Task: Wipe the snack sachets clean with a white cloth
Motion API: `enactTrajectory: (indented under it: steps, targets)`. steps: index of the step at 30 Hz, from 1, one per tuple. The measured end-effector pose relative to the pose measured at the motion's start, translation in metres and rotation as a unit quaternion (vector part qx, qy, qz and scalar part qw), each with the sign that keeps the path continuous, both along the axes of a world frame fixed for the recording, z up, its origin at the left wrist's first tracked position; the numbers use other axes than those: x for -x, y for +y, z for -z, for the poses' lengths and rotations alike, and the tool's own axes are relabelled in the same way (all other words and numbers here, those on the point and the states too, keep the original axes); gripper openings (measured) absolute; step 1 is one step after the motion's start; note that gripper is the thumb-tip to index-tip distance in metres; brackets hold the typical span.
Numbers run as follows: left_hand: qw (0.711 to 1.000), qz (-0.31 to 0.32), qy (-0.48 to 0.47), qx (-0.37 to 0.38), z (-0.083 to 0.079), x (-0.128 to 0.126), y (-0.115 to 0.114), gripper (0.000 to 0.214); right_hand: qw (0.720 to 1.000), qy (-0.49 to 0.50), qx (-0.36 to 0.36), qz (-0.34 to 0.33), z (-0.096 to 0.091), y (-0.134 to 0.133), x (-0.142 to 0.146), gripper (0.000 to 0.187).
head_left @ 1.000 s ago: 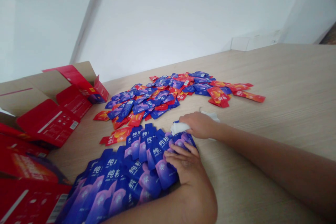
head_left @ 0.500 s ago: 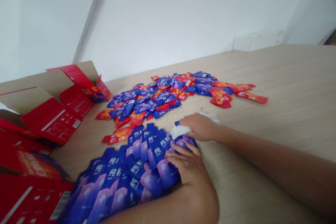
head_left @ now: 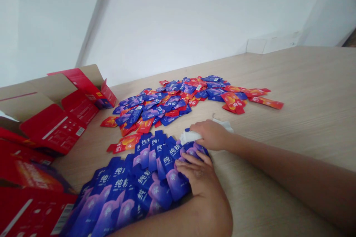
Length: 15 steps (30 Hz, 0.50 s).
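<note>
A: While the left hand (head_left: 196, 172) rests at the lower centre of the frame, where is the right hand (head_left: 211, 135)?

B: Just right of centre, closed round a crumpled white cloth (head_left: 189, 137) that sticks out on both sides of it. The cloth lies against the upper end of the rightmost of the flat blue-and-purple printed pouches (head_left: 130, 192), which overlap across the lower centre.

A: Left hand's state?

B: Open, fingers slightly parted, laid over the rightmost pouches; no grip visible.

A: Change over the last second?

B: Very little. Both hands keep their places against the pouches; the whole view shifts slightly, probably head movement. Judgement: the work stays at one spot, pouch layout undisturbed. Whether the cloth rubs or only presses, I cannot tell.

A: Surroundings?

B: A loose heap of small red-orange and blue sachets (head_left: 167, 100) crosses the middle of the frame, beyond the pouches. Open red cardboard boxes (head_left: 63, 133) with tan insides stand along the left edge. All rest on a pale wood-grain table (head_left: 300, 118).
</note>
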State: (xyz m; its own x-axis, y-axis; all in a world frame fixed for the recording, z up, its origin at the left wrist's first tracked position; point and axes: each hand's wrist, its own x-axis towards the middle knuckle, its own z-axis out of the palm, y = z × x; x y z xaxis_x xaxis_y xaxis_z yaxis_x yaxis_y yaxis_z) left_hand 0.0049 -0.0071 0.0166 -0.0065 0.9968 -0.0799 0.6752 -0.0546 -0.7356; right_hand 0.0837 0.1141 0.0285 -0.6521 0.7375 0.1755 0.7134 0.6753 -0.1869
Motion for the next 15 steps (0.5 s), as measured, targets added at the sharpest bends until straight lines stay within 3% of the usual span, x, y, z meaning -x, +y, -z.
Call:
enactTrajectory:
  steps: [4, 7, 13, 15]
  targets:
    - [1.0, 0.001, -0.002, -0.021, 0.002, -0.001, 0.0, 0.05, 0.999, 0.001, -0.01, 0.048, 0.001, 0.005, -0.005, 0.026]
    - [0.999, 0.002, -0.003, -0.042, 0.005, -0.001, 0.001, 0.049, 0.998, 0.038, -0.033, 0.048, -0.005, 0.002, -0.005, 0.027]
    - [0.999, -0.003, -0.038, -0.017, 0.001, 0.001, 0.003, 0.048, 0.995, 0.039, -0.003, -0.09, -0.009, -0.011, 0.004, 0.025]
    - [0.999, -0.002, -0.036, -0.013, -0.001, 0.001, 0.003, 0.049, 0.997, 0.02, 0.001, -0.08, -0.006, -0.01, 0.004, 0.026]
